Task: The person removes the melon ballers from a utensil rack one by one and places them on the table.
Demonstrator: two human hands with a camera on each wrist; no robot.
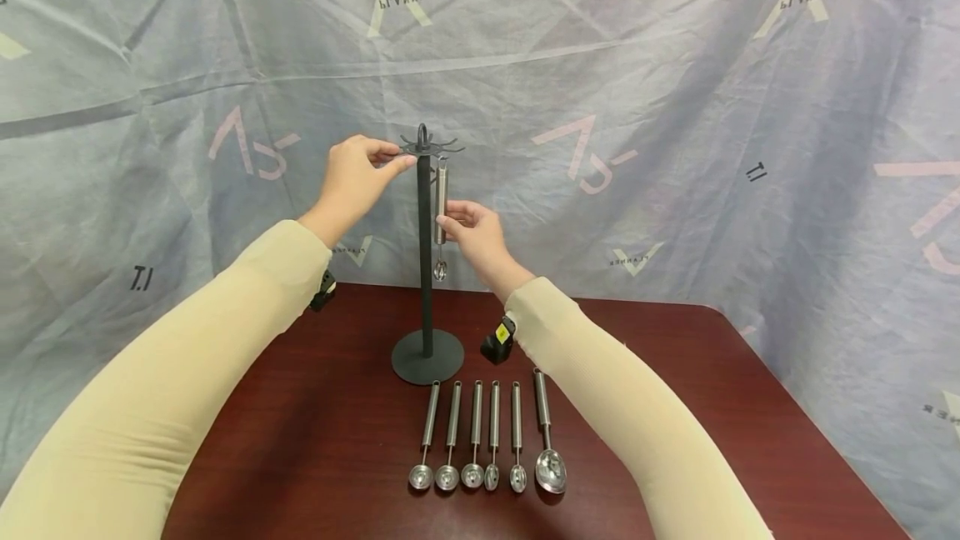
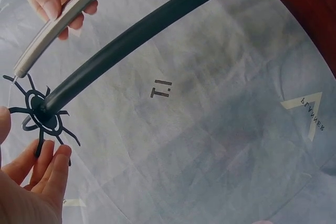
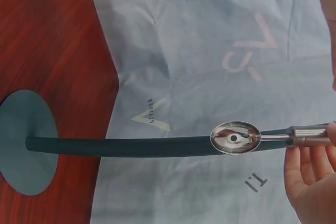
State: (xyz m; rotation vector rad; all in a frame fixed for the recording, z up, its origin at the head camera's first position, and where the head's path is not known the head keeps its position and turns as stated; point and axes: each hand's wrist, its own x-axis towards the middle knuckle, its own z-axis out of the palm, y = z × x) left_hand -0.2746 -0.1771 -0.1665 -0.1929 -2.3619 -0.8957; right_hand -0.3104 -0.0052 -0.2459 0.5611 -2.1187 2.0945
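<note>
A dark metal stand (image 1: 426, 273) with a ring of curved hooks (image 2: 42, 111) at its top rises from a round base (image 1: 427, 357). My left hand (image 1: 360, 177) holds the hooks on the left side between thumb and fingers. To the right of the post, my right hand (image 1: 480, 236) pinches the steel handle of a melon baller (image 1: 441, 198). Its small oval scoop (image 3: 235, 138), with a hole in the middle, points down. The handle's loop end meets one hook; whether it hangs fully on it, I cannot tell.
Several more melon ballers (image 1: 453, 415) lie side by side on the dark red table (image 1: 315, 440), in front of the base. A larger oval-headed scoop (image 1: 551, 469) lies at the row's right end. Behind the table hangs a grey printed cloth (image 1: 675, 107).
</note>
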